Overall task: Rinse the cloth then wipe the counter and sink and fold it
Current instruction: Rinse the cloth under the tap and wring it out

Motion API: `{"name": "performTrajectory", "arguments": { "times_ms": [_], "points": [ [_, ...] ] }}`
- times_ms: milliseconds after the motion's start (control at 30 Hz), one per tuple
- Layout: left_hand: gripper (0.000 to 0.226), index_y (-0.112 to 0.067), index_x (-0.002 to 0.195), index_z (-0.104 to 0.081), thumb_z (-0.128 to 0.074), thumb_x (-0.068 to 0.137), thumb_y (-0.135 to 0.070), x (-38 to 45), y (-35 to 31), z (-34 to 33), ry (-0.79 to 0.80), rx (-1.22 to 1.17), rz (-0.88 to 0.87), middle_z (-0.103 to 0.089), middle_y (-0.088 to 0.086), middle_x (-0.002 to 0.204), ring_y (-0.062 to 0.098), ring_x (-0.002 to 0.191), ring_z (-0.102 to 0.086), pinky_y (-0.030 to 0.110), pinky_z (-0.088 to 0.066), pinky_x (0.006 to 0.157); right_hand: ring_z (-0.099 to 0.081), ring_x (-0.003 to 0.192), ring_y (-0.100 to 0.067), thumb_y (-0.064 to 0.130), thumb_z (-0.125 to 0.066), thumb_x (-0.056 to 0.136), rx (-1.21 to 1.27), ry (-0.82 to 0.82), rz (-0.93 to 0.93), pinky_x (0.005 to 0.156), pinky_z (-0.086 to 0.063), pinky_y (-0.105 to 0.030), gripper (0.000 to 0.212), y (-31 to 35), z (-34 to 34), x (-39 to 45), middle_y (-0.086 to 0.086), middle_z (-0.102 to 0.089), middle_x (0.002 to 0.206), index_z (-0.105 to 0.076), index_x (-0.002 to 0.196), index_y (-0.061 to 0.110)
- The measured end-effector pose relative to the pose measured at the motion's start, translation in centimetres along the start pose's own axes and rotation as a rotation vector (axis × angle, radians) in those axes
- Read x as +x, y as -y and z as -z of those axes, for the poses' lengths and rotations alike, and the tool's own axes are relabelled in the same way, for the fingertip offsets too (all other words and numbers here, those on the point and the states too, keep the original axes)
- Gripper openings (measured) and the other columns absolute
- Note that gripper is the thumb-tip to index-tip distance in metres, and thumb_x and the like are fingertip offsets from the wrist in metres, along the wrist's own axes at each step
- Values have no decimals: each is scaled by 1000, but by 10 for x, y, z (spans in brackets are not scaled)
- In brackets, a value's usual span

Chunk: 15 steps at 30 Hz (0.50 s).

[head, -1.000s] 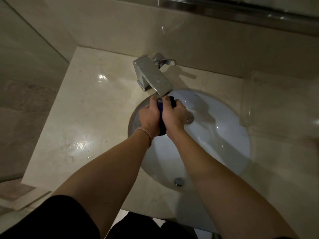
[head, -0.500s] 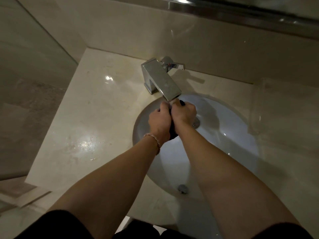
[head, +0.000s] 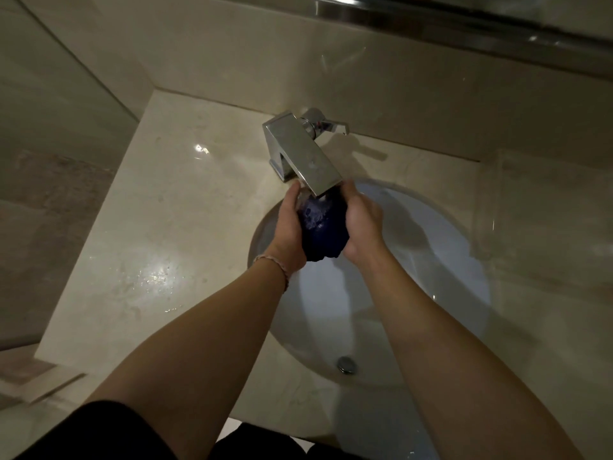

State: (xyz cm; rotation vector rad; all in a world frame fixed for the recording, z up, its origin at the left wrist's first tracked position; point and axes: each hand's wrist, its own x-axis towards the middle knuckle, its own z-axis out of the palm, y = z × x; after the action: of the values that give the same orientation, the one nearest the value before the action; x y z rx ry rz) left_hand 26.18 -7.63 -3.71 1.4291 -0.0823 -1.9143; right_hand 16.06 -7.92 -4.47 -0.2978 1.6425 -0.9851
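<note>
Since half a second ago the two hands have drawn a little apart, so far more of the dark blue cloth (head: pixel 323 227) shows between them; before, they were pressed close together with only a sliver of it visible. The left hand (head: pixel 288 229) cups the cloth from its side with fingers curled round it, and the right hand (head: pixel 361 225) does the same from the other side, so both are grasping the bunched, wet cloth directly under the faucet (head: pixel 303 154) spout, above the back part of the sink (head: pixel 431 293) basin. Water glistens on the top of the cloth.

The spout's lip sits just over the fingertips, leaving little room upward. To the left, the counter (head: pixel 149 244) runs wide to a straight outer edge and meets a wall at the back corner. To the right, a clear container (head: pixel 517 207) stands on the counter just beside the basin rim. The basin itself is open below and in front of the hands, down to the overflow fitting (head: pixel 346 365) on its near wall.

The drain is hidden behind the right hand and cloth. How the fingers lie under the cloth cannot be made out. A thin bracelet (head: pixel 272 265) circles the left wrist. The faucet handle (head: pixel 323 122) sits behind the spout, and its setting is hard to read. The light is dim, and the upper ledge is cut off by the frame.
</note>
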Motion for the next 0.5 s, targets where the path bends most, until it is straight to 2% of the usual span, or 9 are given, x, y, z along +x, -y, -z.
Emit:
{"name": "performTrajectory", "arguments": {
  "times_ms": [67, 133, 200, 267, 333, 367, 433, 500],
  "points": [
    [60, -25, 117, -73, -55, 86, -73, 6, -1, 10, -17, 91, 46, -74, 7, 117, 33, 112, -67, 52, -52, 102, -70, 98, -32, 62, -61, 85, 105, -85, -50, 76, -62, -53, 38, -9, 6, 2, -6, -74, 111, -73, 101, 30],
    [58, -26, 121, -71, -55, 88, -71, 2, -2, 11, -21, 147, 9, -74, 4, 118, 30, 113, -67, 49, -53, 100, -68, 103, -33, 52, -58, 91, 240, -68, -59, 81, -61, -52, 35, -13, 7, -2, -8, -70, 117, -69, 112, 27],
    [55, -21, 125, -72, -61, 89, -61, 7, 2, 10, 4, 73, -75, -75, 6, 119, 32, 115, -68, 47, -53, 103, -68, 102, -28, 34, -53, 98, 182, -49, 30, 79, -60, -39, 27, -11, 3, -10, -7, -70, 114, -64, 117, 17],
    [59, -14, 121, -74, -75, 78, -55, 19, 5, 13, -99, -35, -125, -75, 12, 117, 36, 113, -69, 51, -53, 103, -65, 93, -21, 19, -50, 100, 65, -72, 101, 67, -54, -24, 22, -7, 2, -16, -3, -68, 103, -64, 114, 10],
    [60, -11, 112, -77, -80, 70, -52, 28, 6, 16, -167, -33, -158, -76, 14, 111, 36, 105, -73, 52, -56, 99, -61, 84, -15, 17, -48, 98, 34, -81, 132, 57, -49, -19, 23, -2, 0, -20, 0, -64, 97, -60, 113, 6],
    [50, -10, 106, -78, -79, 74, -49, 27, 5, 14, -201, 20, -189, -77, 13, 106, 34, 100, -74, 49, -58, 94, -60, 83, -13, 20, -48, 97, 17, -96, 136, 58, -50, -21, 23, -2, -3, -21, 1, -62, 98, -58, 115, 8],
    [30, -9, 90, -77, -71, 88, -39, 22, 2, 7, -273, 153, -248, -78, 9, 90, 29, 88, -75, 41, -62, 83, -61, 87, -14, 27, -50, 97, 9, -148, 175, 72, -55, -32, 22, -3, -15, -26, 4, -61, 98, -55, 114, 14],
    [30, -14, 78, -74, -66, 93, -39, 18, -1, 2, -322, 273, -289, -77, 4, 80, 24, 81, -73, 34, -61, 76, -65, 89, -15, 32, -54, 97, -50, -190, 277, 82, -57, -39, 21, -9, -29, -32, 7, -66, 96, -60, 110, 16]
  ]
}}
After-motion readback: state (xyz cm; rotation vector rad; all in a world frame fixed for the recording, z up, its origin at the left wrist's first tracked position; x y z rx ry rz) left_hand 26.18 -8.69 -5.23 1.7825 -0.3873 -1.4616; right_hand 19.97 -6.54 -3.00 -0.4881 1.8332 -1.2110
